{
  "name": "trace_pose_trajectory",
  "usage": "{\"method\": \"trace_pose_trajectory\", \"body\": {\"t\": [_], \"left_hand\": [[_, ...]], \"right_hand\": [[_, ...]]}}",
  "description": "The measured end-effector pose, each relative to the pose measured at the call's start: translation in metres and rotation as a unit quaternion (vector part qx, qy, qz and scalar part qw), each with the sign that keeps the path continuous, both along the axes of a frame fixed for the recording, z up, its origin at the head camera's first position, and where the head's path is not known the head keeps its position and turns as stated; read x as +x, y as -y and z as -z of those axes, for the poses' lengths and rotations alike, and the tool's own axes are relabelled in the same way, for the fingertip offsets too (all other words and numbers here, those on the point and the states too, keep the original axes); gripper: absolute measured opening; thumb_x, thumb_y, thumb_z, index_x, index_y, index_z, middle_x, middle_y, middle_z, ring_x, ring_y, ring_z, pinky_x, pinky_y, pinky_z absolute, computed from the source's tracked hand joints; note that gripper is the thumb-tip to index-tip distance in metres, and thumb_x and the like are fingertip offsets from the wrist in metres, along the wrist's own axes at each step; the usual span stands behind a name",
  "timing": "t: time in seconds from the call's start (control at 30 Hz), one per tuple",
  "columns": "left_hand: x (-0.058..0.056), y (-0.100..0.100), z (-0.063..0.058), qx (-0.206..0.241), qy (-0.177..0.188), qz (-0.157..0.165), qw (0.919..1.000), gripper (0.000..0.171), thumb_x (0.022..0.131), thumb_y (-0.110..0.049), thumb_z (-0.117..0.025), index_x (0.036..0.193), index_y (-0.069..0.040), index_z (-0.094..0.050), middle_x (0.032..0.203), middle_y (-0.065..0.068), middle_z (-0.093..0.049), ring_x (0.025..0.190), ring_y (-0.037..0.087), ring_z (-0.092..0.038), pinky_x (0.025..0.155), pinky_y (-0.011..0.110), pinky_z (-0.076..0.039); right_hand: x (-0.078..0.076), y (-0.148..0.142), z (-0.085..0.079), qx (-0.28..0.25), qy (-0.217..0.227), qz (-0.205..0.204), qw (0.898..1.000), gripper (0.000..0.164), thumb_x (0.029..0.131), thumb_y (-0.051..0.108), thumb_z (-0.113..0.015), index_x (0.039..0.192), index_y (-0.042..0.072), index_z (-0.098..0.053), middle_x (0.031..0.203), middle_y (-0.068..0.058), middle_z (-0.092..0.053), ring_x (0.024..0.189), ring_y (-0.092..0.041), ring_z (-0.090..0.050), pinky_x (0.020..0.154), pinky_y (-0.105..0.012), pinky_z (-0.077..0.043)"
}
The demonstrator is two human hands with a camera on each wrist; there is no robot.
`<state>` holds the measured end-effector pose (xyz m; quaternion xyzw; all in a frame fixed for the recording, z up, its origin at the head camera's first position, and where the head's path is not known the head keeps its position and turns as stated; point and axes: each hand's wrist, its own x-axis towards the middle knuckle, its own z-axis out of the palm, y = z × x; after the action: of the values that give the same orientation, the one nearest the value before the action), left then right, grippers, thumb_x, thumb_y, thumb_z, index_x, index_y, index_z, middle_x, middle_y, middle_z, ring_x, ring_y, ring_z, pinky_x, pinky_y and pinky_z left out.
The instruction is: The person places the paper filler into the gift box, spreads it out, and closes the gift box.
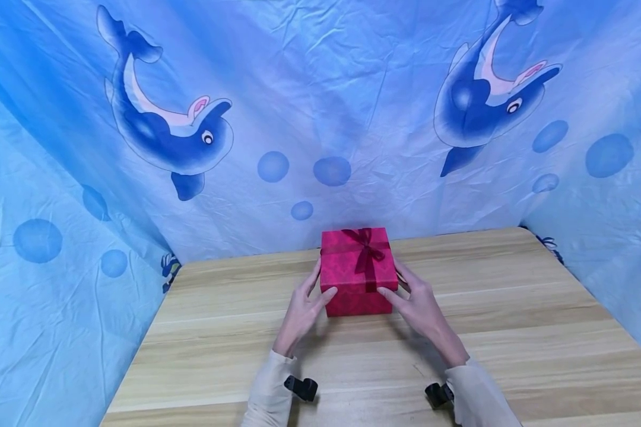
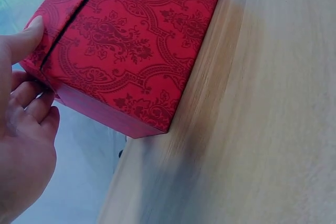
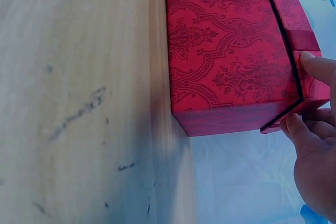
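A red patterned gift box (image 1: 359, 301) stands on the wooden table, its lid (image 1: 342, 264) topped by a dark red ribbon bow (image 1: 368, 252). At the lid's left edge my left hand (image 1: 305, 308) grips it, thumb on the front and fingers along the side. My right hand (image 1: 419, 305) holds the right edge of the lid the same way. Both wrist views show a dark gap between lid and box body (image 2: 126, 45). In the right wrist view the right thumb presses the lid beside the ribbon band (image 3: 303, 40), with the fingers curled under the lid's rim.
The wooden table (image 1: 219, 344) reaches back to a blue cloth backdrop (image 1: 352, 118) printed with dolphins and bubbles. Cloth also hangs at both sides. A small black camera is strapped to each wrist. Dark scuff marks (image 3: 79, 114) show on the tabletop.
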<state>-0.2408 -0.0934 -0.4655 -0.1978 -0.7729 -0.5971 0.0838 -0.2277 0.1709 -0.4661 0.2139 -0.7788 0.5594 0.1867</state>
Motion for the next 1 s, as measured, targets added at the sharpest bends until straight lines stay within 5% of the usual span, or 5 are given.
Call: {"method": "trace_pose_trajectory", "body": {"t": [1.0], "left_hand": [[-0.002, 0.001, 0.017, 0.004, 0.030, 0.001, 0.9995, 0.073, 0.101, -0.017, -0.070, 0.162, -0.008, -0.031, 0.166, 0.005, -0.030, 0.152, 0.026, -0.027, 0.122, 0.043, -0.023]], "right_hand": [[-0.002, 0.001, 0.014, 0.021, 0.040, 0.012, 0.999, 0.074, 0.091, 0.002, -0.079, 0.154, -0.008, -0.041, 0.146, -0.028, -0.053, 0.124, -0.039, -0.062, 0.096, -0.043, -0.052]]}}
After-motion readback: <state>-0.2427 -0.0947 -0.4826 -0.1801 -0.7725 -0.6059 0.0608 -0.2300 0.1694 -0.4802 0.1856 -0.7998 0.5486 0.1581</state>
